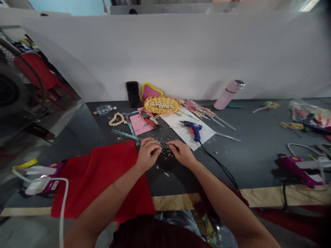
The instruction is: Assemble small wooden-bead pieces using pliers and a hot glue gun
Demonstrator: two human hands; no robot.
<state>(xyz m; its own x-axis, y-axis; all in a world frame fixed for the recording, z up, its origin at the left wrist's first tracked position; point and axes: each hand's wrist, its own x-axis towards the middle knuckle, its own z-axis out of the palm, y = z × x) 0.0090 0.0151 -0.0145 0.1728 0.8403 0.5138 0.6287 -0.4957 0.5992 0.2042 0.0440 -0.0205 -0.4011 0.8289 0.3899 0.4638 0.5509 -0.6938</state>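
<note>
My left hand (149, 153) is closed in a pinch over a scatter of small pale bits (169, 151) on the dark table; whatever its fingertips hold is too small to name. Facing it, my right hand (182, 152) pinches too, its fingertips a short gap away. Beyond the hands lie red-handled pliers (152, 122) on a pink sheet (138, 123). A blue glue gun (192, 128) rests on white paper (176, 124) to the right. Pale beads (161, 104) fill part of a yellow basket (151, 109). A beaded heart (117, 119) lies further left.
Red cloth (103, 175) covers the front left. Purple power strips (55, 175) sit at both sides. A phone (132, 93) and pink bottle (227, 96) stand by the white partition (165, 58). The glue gun's black cable (218, 163) runs toward the front edge.
</note>
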